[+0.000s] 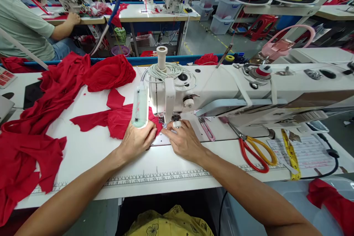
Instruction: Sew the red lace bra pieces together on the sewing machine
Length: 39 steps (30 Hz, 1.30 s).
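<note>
A piece of red fabric (pixel 120 121) lies on the bed of a white sewing machine (pixel 210 84), its right edge at the presser foot (pixel 161 118). My left hand (pixel 138 138) is closed on this piece just left of the foot, and a pale green lamp (pixel 140 108) hides part of it. On the other side of the foot, my right hand (pixel 184 140) has its fingers bent together, the thumb and index tips pinching at the fabric's edge. The needle's tip is too small to make out.
More red fabric (pixel 55 96) is heaped along the left. Scissors (pixel 254 147), pink-handled tweezers (pixel 206 129), a yellow tape measure (pixel 290 155) and a written sheet (pixel 309 151) lie to the right. A plastic bin (pixel 265 206) stands below. Across from me sits another person (pixel 24 25).
</note>
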Each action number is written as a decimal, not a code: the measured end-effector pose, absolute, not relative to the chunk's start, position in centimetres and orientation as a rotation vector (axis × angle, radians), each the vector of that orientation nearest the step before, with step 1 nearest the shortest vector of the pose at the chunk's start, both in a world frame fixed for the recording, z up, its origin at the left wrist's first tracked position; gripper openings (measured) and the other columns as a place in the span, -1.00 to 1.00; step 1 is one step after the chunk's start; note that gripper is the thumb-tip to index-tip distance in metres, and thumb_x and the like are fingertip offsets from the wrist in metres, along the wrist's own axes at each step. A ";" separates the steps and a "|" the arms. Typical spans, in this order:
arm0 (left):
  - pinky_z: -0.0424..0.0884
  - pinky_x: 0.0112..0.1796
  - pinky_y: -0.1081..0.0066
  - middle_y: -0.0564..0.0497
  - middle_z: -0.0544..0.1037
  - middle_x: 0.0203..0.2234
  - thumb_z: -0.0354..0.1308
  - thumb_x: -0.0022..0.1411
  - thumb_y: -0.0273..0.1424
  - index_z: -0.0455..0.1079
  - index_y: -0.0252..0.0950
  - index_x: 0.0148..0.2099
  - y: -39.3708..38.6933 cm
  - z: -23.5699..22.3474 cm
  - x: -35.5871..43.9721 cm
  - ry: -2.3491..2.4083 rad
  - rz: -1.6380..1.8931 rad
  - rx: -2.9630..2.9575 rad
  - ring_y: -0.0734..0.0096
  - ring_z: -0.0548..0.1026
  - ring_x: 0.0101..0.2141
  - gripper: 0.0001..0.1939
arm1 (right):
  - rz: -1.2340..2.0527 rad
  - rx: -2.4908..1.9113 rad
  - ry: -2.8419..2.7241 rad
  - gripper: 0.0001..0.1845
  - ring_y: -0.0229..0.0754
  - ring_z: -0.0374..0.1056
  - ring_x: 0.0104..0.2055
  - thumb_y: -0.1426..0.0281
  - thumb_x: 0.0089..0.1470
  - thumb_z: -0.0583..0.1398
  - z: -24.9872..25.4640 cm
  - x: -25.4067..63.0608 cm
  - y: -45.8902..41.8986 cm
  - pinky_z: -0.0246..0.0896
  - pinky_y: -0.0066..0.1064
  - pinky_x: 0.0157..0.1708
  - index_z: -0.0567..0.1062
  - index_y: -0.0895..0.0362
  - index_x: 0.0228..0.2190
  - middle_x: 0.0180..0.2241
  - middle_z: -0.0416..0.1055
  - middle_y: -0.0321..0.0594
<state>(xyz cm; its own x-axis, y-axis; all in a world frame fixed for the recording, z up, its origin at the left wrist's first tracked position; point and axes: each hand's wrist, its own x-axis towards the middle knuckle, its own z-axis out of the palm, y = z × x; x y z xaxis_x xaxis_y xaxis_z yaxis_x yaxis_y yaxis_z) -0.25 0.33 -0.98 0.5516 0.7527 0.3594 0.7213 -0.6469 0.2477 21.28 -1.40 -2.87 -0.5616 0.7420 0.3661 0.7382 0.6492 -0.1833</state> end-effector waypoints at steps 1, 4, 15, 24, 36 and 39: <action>0.24 -0.26 0.26 -0.04 0.49 -0.40 0.00 0.41 -0.28 0.36 -0.29 -0.24 0.2 -0.9 -0.1 1.291 0.673 2.717 0.27 0.37 -0.36 -0.78 | 0.005 -1.170 -2.464 -0.57 -0.03 0.22 -0.10 0.61 0.15 0.07 -2.8 21.3 -1.4 0.02 -0.19 -0.06 0.54 0.13 -0.01 -0.21 0.43 -0.07; 0.24 -0.25 0.25 -0.07 0.50 -0.35 0.07 0.37 -0.23 0.38 -0.29 -0.19 -0.1 -0.9 0.3 1.300 0.641 2.805 0.23 0.40 -0.31 -0.77 | -0.014 -1.177 -2.464 -0.56 -0.04 0.22 -0.12 0.59 0.16 0.08 -2.8 21.3 -1.5 0.03 -0.19 -0.07 0.53 0.12 0.01 -0.21 0.43 -0.07; 0.21 -0.35 0.31 -0.07 0.46 -0.41 -0.09 0.35 -0.52 0.34 -0.29 -0.25 0.8 -1.3 0.1 1.372 0.685 2.730 0.27 0.39 -0.37 -0.80 | -0.060 -1.119 -2.431 -0.55 -0.07 0.21 -0.20 0.62 0.14 0.09 -3.1 21.7 -1.7 0.03 -0.17 -0.04 0.54 0.10 0.00 -0.26 0.44 -0.11; 0.22 -0.35 0.32 -0.07 0.47 -0.41 -0.08 0.40 -0.47 0.35 -0.28 -0.23 0.9 -2.8 -0.1 1.353 0.711 2.758 0.29 0.37 -0.40 -0.81 | 0.109 -1.153 -2.339 -0.64 -0.07 0.21 -0.19 0.65 0.11 0.04 -3.3 21.7 -1.0 0.08 -0.22 -0.13 0.59 0.16 -0.28 -0.25 0.43 -0.09; 0.24 -0.29 0.36 0.04 0.40 -0.49 -0.06 0.45 -0.41 0.40 -0.29 -0.20 1.4 -3.2 -0.7 1.260 0.822 2.635 0.35 0.33 -0.42 -0.77 | 0.119 -1.147 -2.407 -0.59 -0.05 0.21 -0.19 0.70 0.00 0.02 -3.3 22.0 -0.4 0.16 -0.21 -0.11 0.59 0.14 -0.34 -0.31 0.41 -0.08; 0.26 -0.24 0.33 0.02 0.43 -0.48 -0.06 0.44 -0.41 0.42 -0.29 -0.22 1.4 -3.1 -0.8 1.253 0.831 2.649 0.33 0.34 -0.40 -0.76 | -0.040 -1.114 -2.460 -0.46 0.00 0.20 -0.17 0.72 -0.01 0.02 -3.4 21.9 -0.6 0.14 -0.12 -0.05 0.57 0.16 -0.08 -0.35 0.42 -0.07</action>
